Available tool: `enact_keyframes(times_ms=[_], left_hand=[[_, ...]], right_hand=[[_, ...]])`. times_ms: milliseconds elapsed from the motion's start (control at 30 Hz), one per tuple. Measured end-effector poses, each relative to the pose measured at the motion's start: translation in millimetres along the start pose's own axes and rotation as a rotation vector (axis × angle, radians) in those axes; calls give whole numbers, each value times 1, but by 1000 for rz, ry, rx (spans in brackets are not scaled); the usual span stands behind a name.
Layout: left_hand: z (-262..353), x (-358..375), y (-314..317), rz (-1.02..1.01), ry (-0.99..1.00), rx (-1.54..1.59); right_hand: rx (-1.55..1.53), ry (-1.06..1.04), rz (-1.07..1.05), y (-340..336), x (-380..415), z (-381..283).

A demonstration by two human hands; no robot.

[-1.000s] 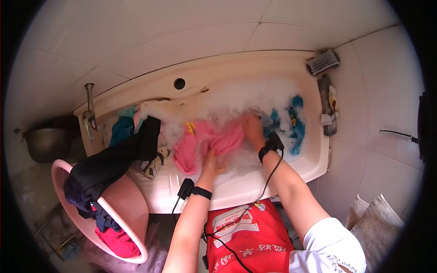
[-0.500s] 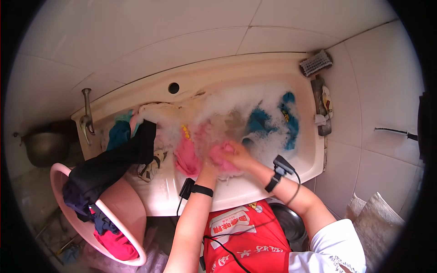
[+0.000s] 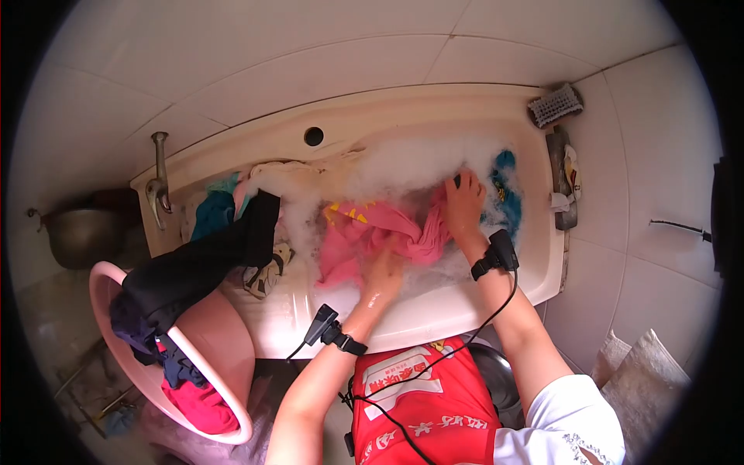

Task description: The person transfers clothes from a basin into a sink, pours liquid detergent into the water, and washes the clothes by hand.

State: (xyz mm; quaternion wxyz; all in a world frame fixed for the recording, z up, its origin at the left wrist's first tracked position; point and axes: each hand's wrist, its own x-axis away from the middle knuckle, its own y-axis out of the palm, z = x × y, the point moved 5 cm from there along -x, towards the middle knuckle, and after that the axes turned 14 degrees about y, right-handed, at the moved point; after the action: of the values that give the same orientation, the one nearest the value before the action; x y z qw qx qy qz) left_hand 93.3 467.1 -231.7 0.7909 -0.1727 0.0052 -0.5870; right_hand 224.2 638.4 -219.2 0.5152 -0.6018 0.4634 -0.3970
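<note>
A wet pink garment [image 3: 341, 249] with a yellow print lies spread and bunched in the soapy tub [image 3: 434, 333]. My left hand [image 3: 385, 273] is at its near side, fingers partly hidden in the folds and closed on the cloth. Farther to the right, my right hand [image 3: 465, 205] grips the garment's other end, with the fingers bent over it. Just past that hand, a blue cloth [image 3: 508, 205] with yellow marks rests in the foam [image 3: 418, 163].
Black trousers [image 3: 209, 260] drape from the tub's left side into a pink basin [image 3: 225, 333] of clothes. A tap [image 3: 159, 182] stands at the left. On the right rim sit a scrub brush [image 3: 556, 106] and a dark bar-shaped block [image 3: 559, 174].
My right hand has moved right and away from me, drawing the pink cloth out wider. My left hand has shifted slightly right. The view has tilted a little.
</note>
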Motion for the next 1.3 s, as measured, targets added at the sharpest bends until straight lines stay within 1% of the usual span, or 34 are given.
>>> enact_keyframes(times_ms=[33,67,133,167,233,267,300,333,367,400,433,467,500,533,567,633,667,700,733,767,800,833,867,900,933,967,1000,1033,1067,1133,1167,1233,1267,1300], left_hand=[[12,1,-15,37,298,-391],[12,-4,-23,42,296,-390],[25,-15,-41,140,399,-1094],[22,-14,-45,140,401,-1097],[-11,-16,-43,-173,196,-1026],[-27,-19,-46,-172,195,-1028],[-56,-20,-40,-357,138,-1030],[-90,-16,-35,-544,75,-1020],[-131,-18,-42,-545,71,-1013],[-168,-23,-44,-579,278,-560],[-175,-28,-46,-590,470,-98],[-148,-47,-50,-589,475,-95],[-113,-69,-52,-899,127,-361],[-90,-72,-63,-1181,-249,-624],[-70,-72,-65,-1175,-250,-618],[-30,-87,-72,-743,49,-660],[-27,-84,-67,-744,48,-666],[-18,-80,-62,-638,235,-1012],[-8,-72,-56,-508,424,-1351],[-11,-64,-47,-505,422,-1355],[-11,-56,-42,-276,414,-990],[-16,-43,-42,-59,394,-618],[-23,-30,-38,-59,398,-617],[-26,-17,-28,-196,501,-679],[-30,-6,-19,-333,597,-740],[-32,1,-18,-328,590,-741],[-32,8,-19,-249,603,-763],[-30,10,-19,-170,621,-785],[-21,10,-16,-169,621,-786],[-1,5,-31,203,379,-221],[3,2,-32,233,354,-90],[19,6,-41,211,380,-66],[30,6,-43,186,408,-40],[45,9,-52,300,435,-40]], right_hand=[[124,-34,133,-7,0,0],[124,-40,132,1,2,-6],[-356,-402,-43,21,27,-46],[-359,-402,-41,21,37,-57],[-269,-438,-217,31,59,-75],[-200,-452,-326,46,63,-66],[-128,-463,-438,69,68,-46],[-147,-470,-390,88,69,-26],[-164,-478,-339,106,67,-8],[-167,-467,-375,117,66,8],[-181,-464,-450,125,66,26],[-180,-463,-505,134,73,41],[-154,-483,-518,138,86,50],[-130,-501,-528,139,97,59],[-108,-531,-526,140,110,66],[-43,-671,-509,158,125,85],[9,-833,-431,176,134,95],[41,-979,-303,175,135,87],[35,-980,-299,178,140,80],[-188,-490,-469,148,119,54],[-393,14,-615,118,107,39],[-391,14,-617,91,104,17],[-630,226,-950,78,104,-2],[-869,441,-1275,58,105,-18],[-869,435,-1273,25,98,-29],[-1072,343,-1164,-16,87,-41],[-1269,251,-1045,-59,79,-51],[-1295,193,-1031,-96,76,-59],[-1321,137,-1015,-132,75,-64],[-1414,103,-1077,-187,79,-71],[-1411,97,-1082,-210,79,-72],[-1446,84,-1080,-245,81,-70],[-1469,15,-972,-255,82,-65],[-1586,107,-885,-265,86,-61]])
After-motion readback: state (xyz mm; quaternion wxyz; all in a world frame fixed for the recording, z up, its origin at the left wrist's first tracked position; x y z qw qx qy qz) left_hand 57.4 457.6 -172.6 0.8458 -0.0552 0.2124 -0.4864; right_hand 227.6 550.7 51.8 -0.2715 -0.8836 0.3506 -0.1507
